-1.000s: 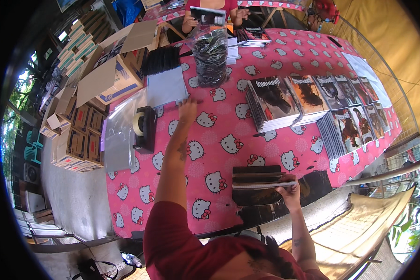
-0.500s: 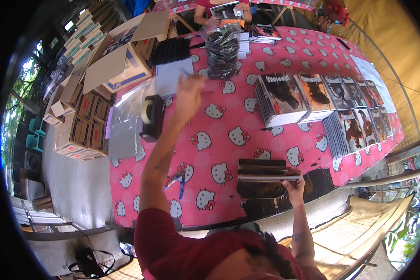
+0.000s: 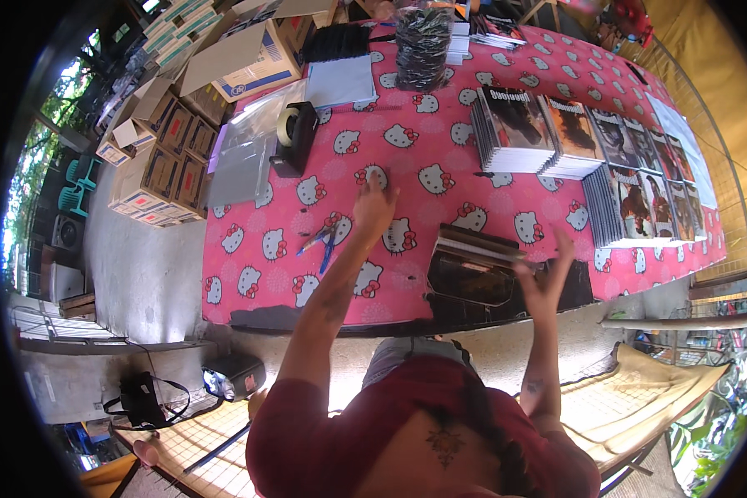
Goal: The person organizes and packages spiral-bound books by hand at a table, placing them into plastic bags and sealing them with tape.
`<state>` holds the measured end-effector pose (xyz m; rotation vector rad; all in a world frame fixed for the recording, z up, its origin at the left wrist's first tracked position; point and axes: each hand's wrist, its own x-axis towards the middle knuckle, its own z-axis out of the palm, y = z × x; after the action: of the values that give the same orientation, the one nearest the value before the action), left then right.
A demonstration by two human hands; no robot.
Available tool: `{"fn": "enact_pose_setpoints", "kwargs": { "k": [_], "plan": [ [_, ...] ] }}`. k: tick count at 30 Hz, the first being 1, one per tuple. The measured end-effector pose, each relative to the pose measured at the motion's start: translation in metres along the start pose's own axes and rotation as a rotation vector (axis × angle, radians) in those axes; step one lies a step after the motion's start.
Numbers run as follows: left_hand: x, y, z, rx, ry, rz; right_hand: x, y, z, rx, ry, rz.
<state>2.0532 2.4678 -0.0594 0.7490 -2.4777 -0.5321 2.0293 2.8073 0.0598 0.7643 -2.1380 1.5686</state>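
Note:
My right hand (image 3: 544, 280) is at the right end of a small pile of dark-covered books (image 3: 473, 278) near the table's front edge. Its thumb and fingers are spread, and no grip on the books shows. White page edges show between the dark covers. Over the bare pink cloth, my left hand (image 3: 375, 209) is slightly smeared by motion, with its fingers apart and nothing visible in them. A blue-handled cutting tool (image 3: 327, 242) lies left of it. Farther off stands a black tape dispenser (image 3: 294, 139).
Stacks of picture-covered booklets (image 3: 515, 133) fill the right side. A clear bag of black items (image 3: 424, 50) stands at the far side, near light sheets (image 3: 340, 81) and clear plastic sleeves (image 3: 245, 158). Cardboard boxes (image 3: 162, 178) sit left of the patterned table (image 3: 249, 241).
My left hand has come back from the table's far left toward the middle. My right hand has let go of the book it was gripping and opened. The whole view has shifted.

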Motion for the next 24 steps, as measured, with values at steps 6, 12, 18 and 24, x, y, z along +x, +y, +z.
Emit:
{"fn": "enact_pose_setpoints", "kwargs": {
  "k": [6, 12, 18, 24],
  "plan": [
    [-0.004, 0.023, -0.022, -0.259, 0.106, 0.083, -0.001, 0.001, 0.075, -0.41, -0.624, -0.243],
    [-0.115, 0.092, -0.12, -0.452, -0.204, 0.276, -0.008, -0.009, 0.062, -0.359, -0.598, -0.193],
    [-0.122, 0.089, -0.108, -0.499, -0.153, 0.265, -0.012, -0.011, 0.062, -0.273, -0.553, -0.188],
    [-0.117, 0.089, -0.107, -0.563, -0.176, 0.268, -0.012, -0.009, 0.061, -0.268, -0.562, -0.142]
  ]
}}
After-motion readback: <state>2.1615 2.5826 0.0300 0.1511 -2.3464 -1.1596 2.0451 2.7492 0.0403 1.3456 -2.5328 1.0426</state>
